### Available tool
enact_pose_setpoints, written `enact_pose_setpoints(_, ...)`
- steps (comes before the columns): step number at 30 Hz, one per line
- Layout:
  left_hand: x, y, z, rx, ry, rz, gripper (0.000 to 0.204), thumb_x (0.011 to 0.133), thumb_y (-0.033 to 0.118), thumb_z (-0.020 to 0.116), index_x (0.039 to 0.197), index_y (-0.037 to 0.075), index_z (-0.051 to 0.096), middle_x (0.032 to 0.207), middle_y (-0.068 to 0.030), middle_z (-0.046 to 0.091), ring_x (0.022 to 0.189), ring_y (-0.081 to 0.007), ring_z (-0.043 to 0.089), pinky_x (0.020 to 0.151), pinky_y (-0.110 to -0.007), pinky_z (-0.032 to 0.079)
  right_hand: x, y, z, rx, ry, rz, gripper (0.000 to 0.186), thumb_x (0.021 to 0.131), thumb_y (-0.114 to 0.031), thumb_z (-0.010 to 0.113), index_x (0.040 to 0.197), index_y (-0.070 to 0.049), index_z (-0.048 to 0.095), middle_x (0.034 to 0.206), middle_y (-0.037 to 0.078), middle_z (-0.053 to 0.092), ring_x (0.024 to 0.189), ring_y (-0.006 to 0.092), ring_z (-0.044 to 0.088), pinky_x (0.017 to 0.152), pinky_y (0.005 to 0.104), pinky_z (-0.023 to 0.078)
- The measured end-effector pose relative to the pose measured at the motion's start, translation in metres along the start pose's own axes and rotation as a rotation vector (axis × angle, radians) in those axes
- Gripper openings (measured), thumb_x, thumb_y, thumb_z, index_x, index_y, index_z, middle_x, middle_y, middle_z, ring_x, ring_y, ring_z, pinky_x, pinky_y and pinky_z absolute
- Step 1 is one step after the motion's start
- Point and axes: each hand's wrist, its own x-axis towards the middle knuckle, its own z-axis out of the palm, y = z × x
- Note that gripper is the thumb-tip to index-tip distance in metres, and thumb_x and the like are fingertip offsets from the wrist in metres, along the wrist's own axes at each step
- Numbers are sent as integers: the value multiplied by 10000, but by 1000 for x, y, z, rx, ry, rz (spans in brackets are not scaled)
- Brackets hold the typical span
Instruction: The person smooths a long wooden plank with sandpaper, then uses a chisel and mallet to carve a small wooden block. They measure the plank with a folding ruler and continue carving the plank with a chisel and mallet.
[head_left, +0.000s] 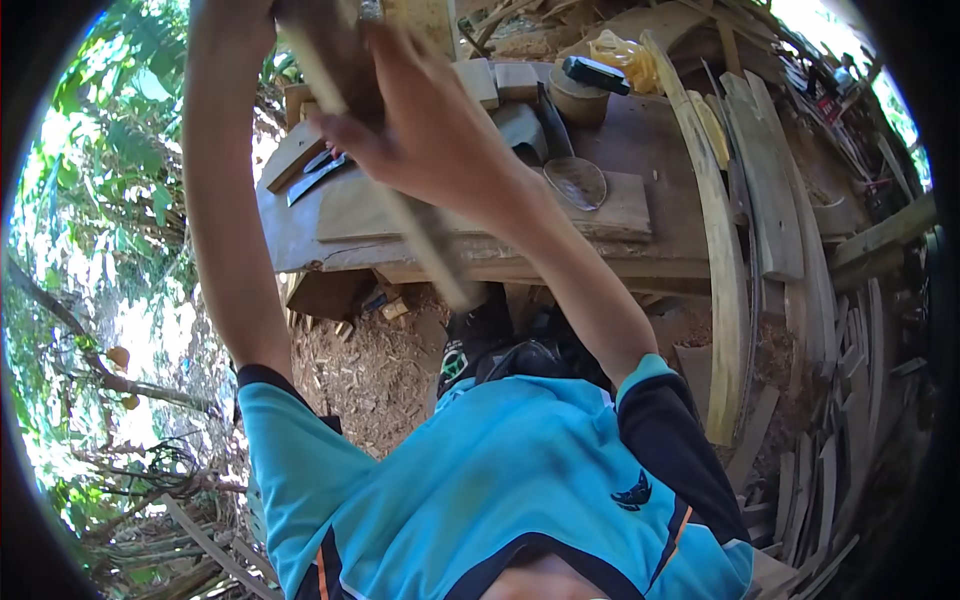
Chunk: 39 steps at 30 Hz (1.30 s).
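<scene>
Clearly my right hand (435,130) is closed around a wooden strip (425,238), thumb to the left and fingers curled over its upper part. The strip is raised above the bench (675,150) and slants across my view, its blurred lower end showing just past the near edge. My left arm (228,190) reaches up to the top of the view, where the left hand (236,18) is mostly cut off, so I cannot tell whether it grips anything or meets the strip. Beneath my right forearm a board (618,208) lies flat along the bench's near side, with an oval dish (576,183) at its far edge. What seems to be a knife (314,184) rests near the board's left end. Farther back sit two pale blocks (516,81) and a tub (578,106) with a dark device (597,75) on top, a yellow bag (628,58) just behind it. To my right, long planks (708,225) lean over the bench; below, shavings (375,375) cover the floor.
</scene>
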Motion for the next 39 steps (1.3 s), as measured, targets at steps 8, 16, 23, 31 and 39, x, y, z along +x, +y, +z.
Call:
enact_pose_setpoints(8,-63,-82,-59,324,-486,-264,923,508,-17,667,1364,60,331,1074,-119,552,1003,-203,525,869,-294,420,-186,118,-53,-826,-321,415,458,859,-330,554,1286,-193,461,1297,154,448,1211,295,404,1006,413,298)
enact_pose_setpoints(16,-130,-127,-80,510,-977,-338,962,456,74,743,1346,86,379,1163,-118,572,945,-219,571,868,-298,421,-235,87,-96,-646,90,494,211,894,-139,472,1026,11,539,950,154,613,904,317,587,797,400,434)
enact_pose_setpoints(23,-146,-173,-77,543,-1236,-327,953,440,94,771,1323,153,415,1142,-159,585,1012,-300,568,879,-346,426,-270,61,-142,-553,533,649,220,935,-129,410,1028,39,516,871,171,593,796,258,604,683,326,456)
enact_pose_setpoints(31,-153,-198,-76,567,-1209,-213,906,453,98,798,1292,123,459,1057,-118,562,1012,-295,514,890,-322,407,-265,67,-152,-554,577,670,229,949,-132,406,1037,58,500,829,111,541,754,129,512,667,262,418)
enact_pose_setpoints(39,-155,-211,-68,404,-1089,-362,612,598,182,792,1171,116,588,1039,-84,553,974,-245,492,873,-317,394,-169,160,-152,-550,736,505,338,932,-264,475,1106,22,522,1027,170,562,947,272,544,818,324,418)
